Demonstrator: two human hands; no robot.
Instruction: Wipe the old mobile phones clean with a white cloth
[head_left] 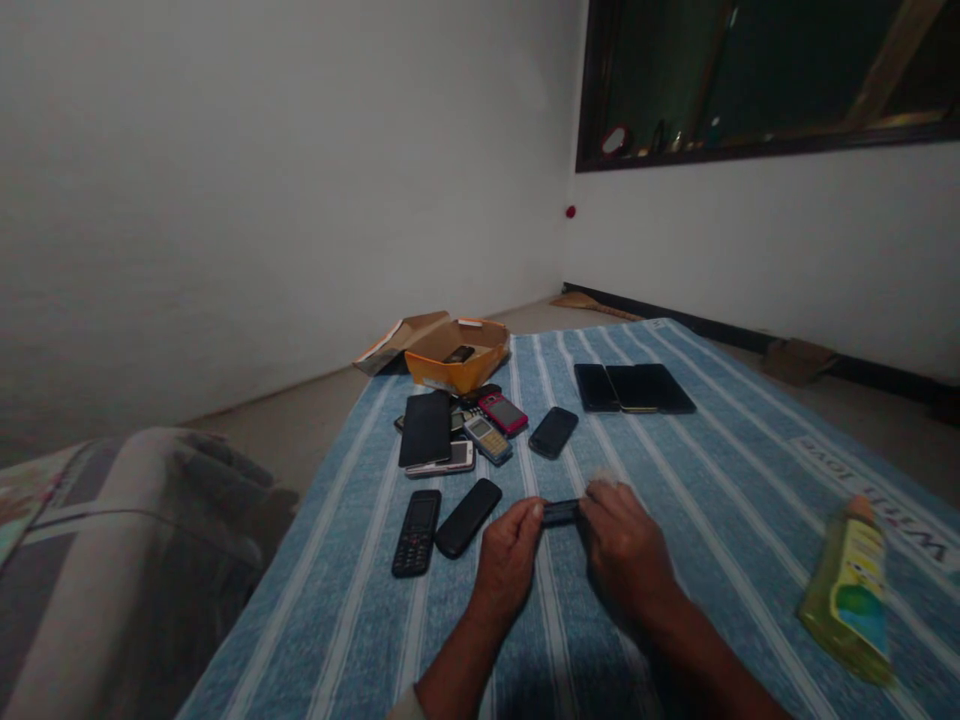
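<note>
Between my two hands is a small black mobile phone (561,512), turned nearly edge-on to me just above the striped cloth. My left hand (508,560) pinches its left end with the thumb on top. The fingers of my right hand (624,540) curl over the other end, slightly smeared by motion. Left of my left hand lie a black keypad phone (416,533) and a dark phone (469,517) with a plain surface upward. Farther off rests a dark touchscreen phone (553,432). Most of the held phone's faces are hidden.
A blue striped cloth (720,600) covers the surface. Behind the hands are a pile of phones with a black slab (426,428) and a red phone (503,413), an open orange box (457,372), and dark tablets (652,388). A yellow-green bottle (847,595) lies at right.
</note>
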